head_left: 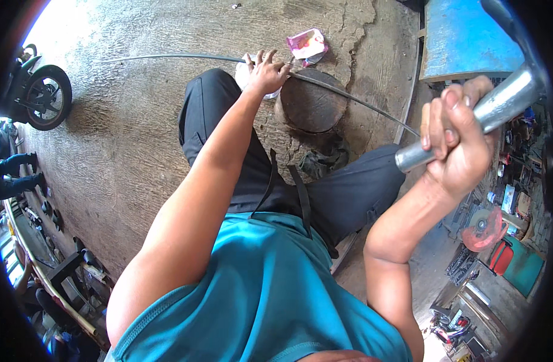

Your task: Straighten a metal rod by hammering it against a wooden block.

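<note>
Rod [349, 93] pinned flat on round block [310, 108] by closed left hand [265, 73]; right hand [454, 142] grips raised hammer handle [476, 117]; strike should land square, clear of the fingers [261, 58].

rod [343, 93]: thin dull grey metal, smooth, under left hand [265, 73] fingertips
handle [476, 114]: bright brushed metal tube, glossy, inside right hand [454, 136] fingers
stump [310, 102]: rough matt wood, just beside left fingers
ground [131, 120]: cracked, coarse concrete
wrapper [306, 45]: shiny pink plastic, beyond left fingertips

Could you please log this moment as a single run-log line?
left hand: holds rod on stump | right hand: raised, grips metal handle | floor: concrete
</note>
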